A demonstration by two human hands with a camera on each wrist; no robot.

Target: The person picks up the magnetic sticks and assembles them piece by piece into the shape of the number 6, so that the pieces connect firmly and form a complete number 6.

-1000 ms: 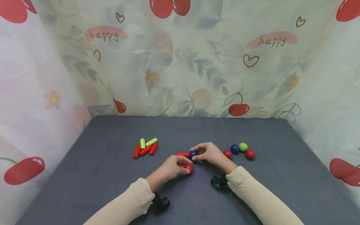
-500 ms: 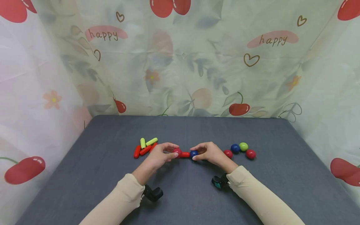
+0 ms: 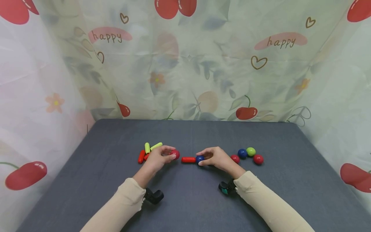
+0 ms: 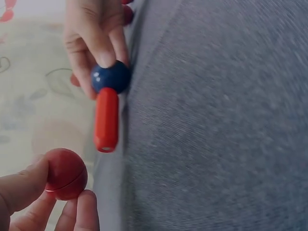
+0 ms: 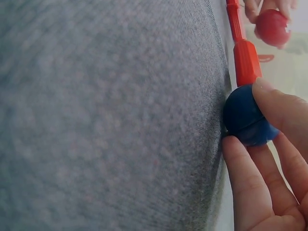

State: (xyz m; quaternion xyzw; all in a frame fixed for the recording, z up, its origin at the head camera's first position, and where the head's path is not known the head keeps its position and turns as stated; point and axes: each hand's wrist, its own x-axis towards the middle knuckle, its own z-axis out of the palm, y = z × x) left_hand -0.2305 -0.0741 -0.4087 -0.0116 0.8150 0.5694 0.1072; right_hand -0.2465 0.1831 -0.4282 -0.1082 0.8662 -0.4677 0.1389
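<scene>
My left hand [image 3: 157,158] pinches a red ball [image 4: 66,174] between thumb and fingertips. A gap separates this ball from the free end of a red rod [image 3: 188,159]. The rod's other end meets a blue ball [image 5: 248,115], which my right hand [image 3: 215,158] grips with its thumb on one side and fingers on the other. In the left wrist view the rod [image 4: 106,120] points out from the blue ball toward the left hand, and a small hole shows in its end. Some red rods near the left hand are partly hidden behind it.
Behind and left of the left hand lie yellow-green rods [image 3: 147,148] and red rods [image 3: 141,156]. Right of the right hand sit a blue ball [image 3: 242,153], a green ball [image 3: 251,151] and two red balls [image 3: 258,159]. A patterned curtain [image 3: 188,64] surrounds the grey table [image 3: 197,206].
My left hand carried the red ball up to the rod's left end, then drew it away to the left. My right hand stayed on the blue ball.
</scene>
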